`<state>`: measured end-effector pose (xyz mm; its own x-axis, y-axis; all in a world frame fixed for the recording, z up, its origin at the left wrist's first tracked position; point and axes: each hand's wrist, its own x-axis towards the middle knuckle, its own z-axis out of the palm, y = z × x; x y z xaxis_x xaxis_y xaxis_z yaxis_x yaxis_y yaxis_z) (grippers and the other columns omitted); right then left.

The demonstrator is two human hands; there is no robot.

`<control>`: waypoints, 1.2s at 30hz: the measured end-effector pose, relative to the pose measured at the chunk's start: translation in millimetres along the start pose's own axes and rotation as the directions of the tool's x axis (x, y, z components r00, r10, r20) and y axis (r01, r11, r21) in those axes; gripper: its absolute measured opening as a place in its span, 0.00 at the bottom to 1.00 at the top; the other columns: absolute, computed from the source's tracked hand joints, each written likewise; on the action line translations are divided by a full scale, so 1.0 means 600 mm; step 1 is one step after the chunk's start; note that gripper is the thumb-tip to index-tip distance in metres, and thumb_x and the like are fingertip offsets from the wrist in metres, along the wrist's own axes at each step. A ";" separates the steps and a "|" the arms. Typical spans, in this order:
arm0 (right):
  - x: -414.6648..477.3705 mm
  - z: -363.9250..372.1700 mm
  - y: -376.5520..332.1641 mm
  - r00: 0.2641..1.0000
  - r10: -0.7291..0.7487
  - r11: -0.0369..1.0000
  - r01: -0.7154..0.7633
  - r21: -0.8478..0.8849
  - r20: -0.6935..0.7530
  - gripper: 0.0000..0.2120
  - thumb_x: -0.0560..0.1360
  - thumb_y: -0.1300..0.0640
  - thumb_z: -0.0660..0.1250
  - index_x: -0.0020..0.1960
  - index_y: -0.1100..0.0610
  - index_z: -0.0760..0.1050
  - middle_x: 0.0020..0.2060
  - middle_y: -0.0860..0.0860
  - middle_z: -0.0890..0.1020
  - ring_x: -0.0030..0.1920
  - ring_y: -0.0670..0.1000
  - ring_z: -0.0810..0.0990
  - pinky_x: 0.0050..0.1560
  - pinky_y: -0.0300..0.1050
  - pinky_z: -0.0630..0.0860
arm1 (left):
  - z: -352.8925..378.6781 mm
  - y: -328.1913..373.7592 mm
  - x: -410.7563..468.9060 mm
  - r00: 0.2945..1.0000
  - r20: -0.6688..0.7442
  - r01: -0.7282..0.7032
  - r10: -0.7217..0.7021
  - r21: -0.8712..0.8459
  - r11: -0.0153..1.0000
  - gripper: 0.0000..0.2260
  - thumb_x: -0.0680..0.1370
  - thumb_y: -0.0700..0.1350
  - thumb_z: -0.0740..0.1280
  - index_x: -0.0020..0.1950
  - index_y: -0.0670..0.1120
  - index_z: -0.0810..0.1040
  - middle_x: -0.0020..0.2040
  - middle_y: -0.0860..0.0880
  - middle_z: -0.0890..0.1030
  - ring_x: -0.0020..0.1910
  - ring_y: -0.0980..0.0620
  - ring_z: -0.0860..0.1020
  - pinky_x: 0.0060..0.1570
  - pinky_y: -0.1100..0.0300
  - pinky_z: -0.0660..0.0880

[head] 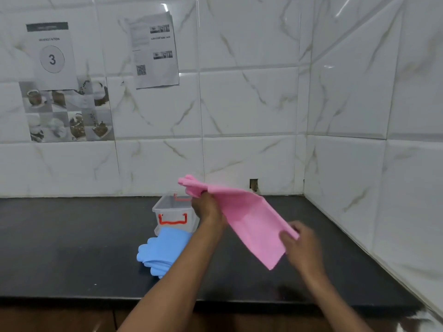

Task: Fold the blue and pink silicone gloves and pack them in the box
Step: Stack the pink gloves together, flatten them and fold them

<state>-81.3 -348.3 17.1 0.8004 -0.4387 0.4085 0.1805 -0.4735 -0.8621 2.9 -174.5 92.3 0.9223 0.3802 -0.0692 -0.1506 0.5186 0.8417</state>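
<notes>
Head cam view, looking down at a dark countertop (72,248) tucked into a corner of white marble-look tiled wall (239,104). Both hands are up off the counter holding the pink glove (249,219), which is stretched out in the air between them, tilted so it slopes down toward the right. The left hand (208,209) is closed around the finger end of it, with the pink fingertips poking out up and to the left past the fist. The right hand (299,245) is pinching the cuff end along its lower right edge, fingers closed on the material, though it's a bit motion-blurred. The blue gloves (163,250) are lying flat on the counter in a stack, just in front of the box and partly hidden behind the left forearm. The box (172,212) is a clear plastic tub with red handle clips, lid off, sitting near the back wall, right beside the left hand. Can't tell if anything's inside it. Two printed sheets are stuck on the wall, one with a big 3 (52,59) and one with a QR code (141,70).
</notes>
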 end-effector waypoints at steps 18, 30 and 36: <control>0.078 -0.030 0.112 0.997 0.078 0.824 -0.051 -0.564 0.024 0.08 0.81 0.55 0.57 0.57 0.55 0.72 0.45 0.56 0.80 0.44 0.57 0.79 0.42 0.48 0.76 | -0.167 -0.126 0.017 0.995 0.092 -0.079 0.027 0.629 0.774 0.07 0.72 0.46 0.73 0.41 0.42 0.81 0.41 0.45 0.84 0.41 0.48 0.81 0.40 0.56 0.77; 0.064 -0.028 0.109 0.961 -0.230 0.759 0.078 -0.647 -0.154 0.15 0.78 0.55 0.64 0.61 0.62 0.73 0.53 0.60 0.80 0.49 0.59 0.79 0.47 0.51 0.74 | -0.153 -0.153 0.004 0.668 0.470 -0.644 0.577 0.753 0.132 0.26 0.77 0.44 0.68 0.74 0.49 0.65 0.70 0.48 0.68 0.69 0.49 0.67 0.67 0.53 0.70; 0.031 -0.013 0.117 0.815 -0.061 0.647 0.472 -0.599 0.576 0.30 0.81 0.39 0.46 0.78 0.52 0.53 0.79 0.49 0.51 0.78 0.49 0.50 0.76 0.49 0.47 | -0.146 -0.177 0.013 0.631 0.753 -0.770 -0.186 0.576 -0.276 0.25 0.83 0.58 0.46 0.79 0.52 0.54 0.80 0.50 0.53 0.79 0.50 0.48 0.77 0.48 0.42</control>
<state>-58.0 -395.5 -33.4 0.9707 0.1108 0.2133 0.1515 -0.9710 -0.1852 -5.1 -159.8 -44.4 0.8778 -0.4337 0.2032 -0.4632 -0.8767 0.1298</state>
